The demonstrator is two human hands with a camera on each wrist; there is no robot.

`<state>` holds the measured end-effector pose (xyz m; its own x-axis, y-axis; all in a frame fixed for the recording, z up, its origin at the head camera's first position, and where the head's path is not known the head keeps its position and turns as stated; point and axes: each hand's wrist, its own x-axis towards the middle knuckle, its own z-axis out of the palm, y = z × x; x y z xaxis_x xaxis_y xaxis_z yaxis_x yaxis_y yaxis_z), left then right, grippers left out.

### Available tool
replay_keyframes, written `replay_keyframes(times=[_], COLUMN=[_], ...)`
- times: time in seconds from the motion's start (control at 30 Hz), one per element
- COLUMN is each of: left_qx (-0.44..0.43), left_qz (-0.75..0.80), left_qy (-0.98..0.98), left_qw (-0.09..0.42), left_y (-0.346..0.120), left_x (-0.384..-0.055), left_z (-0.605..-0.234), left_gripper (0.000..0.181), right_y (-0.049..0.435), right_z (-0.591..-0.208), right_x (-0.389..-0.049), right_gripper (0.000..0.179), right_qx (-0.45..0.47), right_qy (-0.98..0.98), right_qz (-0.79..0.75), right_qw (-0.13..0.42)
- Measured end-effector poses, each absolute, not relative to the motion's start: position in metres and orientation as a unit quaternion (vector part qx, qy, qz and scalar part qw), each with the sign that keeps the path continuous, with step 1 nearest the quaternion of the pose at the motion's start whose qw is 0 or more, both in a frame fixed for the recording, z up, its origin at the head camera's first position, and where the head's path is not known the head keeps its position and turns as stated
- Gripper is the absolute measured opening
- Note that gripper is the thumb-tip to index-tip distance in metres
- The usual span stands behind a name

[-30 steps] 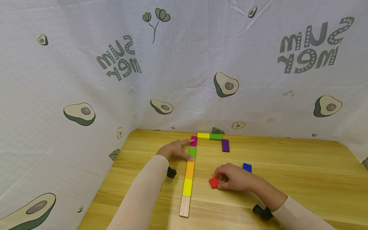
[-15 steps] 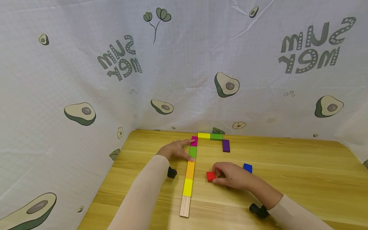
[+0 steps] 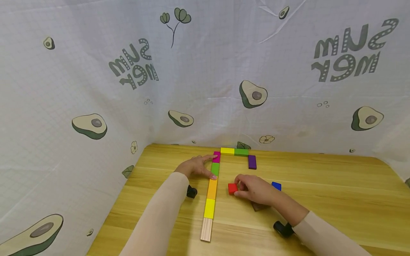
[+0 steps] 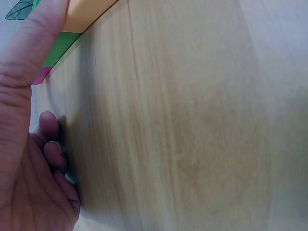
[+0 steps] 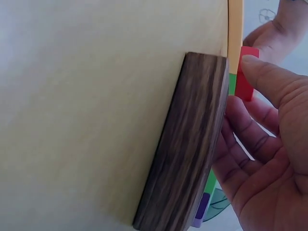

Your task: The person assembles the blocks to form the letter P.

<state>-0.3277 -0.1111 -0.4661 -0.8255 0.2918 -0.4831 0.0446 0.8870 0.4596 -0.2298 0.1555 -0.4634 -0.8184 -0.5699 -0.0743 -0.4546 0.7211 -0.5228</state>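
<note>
A red block [image 3: 232, 188] is pinched between the thumb and fingers of my right hand [image 3: 257, 190], above the middle of the table. My left hand [image 3: 196, 167] reaches over a row of blocks. Its index finger touches the magenta block [image 3: 216, 156] at the far end, and its thumb lies where the green block [image 3: 215, 169] meets the orange block [image 3: 212, 188]. Nearer in the same row are a yellow block [image 3: 209, 208] and a plain wood block [image 3: 206, 229]. In the right wrist view a dark brown wood block [image 5: 185, 144] lies beside my right hand, largely hidden in the head view.
At the far end of the row, another yellow block [image 3: 227, 152] and a green block [image 3: 241, 152] run rightward to a purple block [image 3: 252, 162]. A blue block [image 3: 276, 186] lies behind my right hand. A patterned white cloth [image 3: 217, 71] hangs behind the wooden table [image 3: 330, 192].
My right hand has carried the red block away from me and slightly left, uncovering part of the dark brown block. My left hand has stayed in place.
</note>
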Motion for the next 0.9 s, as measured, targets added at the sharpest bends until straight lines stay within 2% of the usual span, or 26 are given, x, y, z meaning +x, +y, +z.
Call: replay_keyframes(times=[0.17,0.67,0.9], left_qx=[0.091,0.097,0.101], left_qz=[0.219,0.219,0.215], left_qy=[0.93,0.93,0.931], left_qw=[0.28,0.277,0.276], left_y=[-0.111,-0.113,-0.112], left_x=[-0.329,-0.326,-0.327], left_z=[-0.467,-0.465,-0.465], left_gripper=[0.103,0.102,0.101], right_y=[0.152,0.134,0.126], right_z=[-0.463,-0.471,-0.474], right_x=[-0.237,-0.258,-0.262], right_gripper=[0.03,0.032,0.031], right_qx=[-0.277,-0.246,-0.253], right_qy=[0.924,0.928,0.928], right_qz=[-0.244,-0.263,-0.262], right_qw=[0.096,0.098,0.074])
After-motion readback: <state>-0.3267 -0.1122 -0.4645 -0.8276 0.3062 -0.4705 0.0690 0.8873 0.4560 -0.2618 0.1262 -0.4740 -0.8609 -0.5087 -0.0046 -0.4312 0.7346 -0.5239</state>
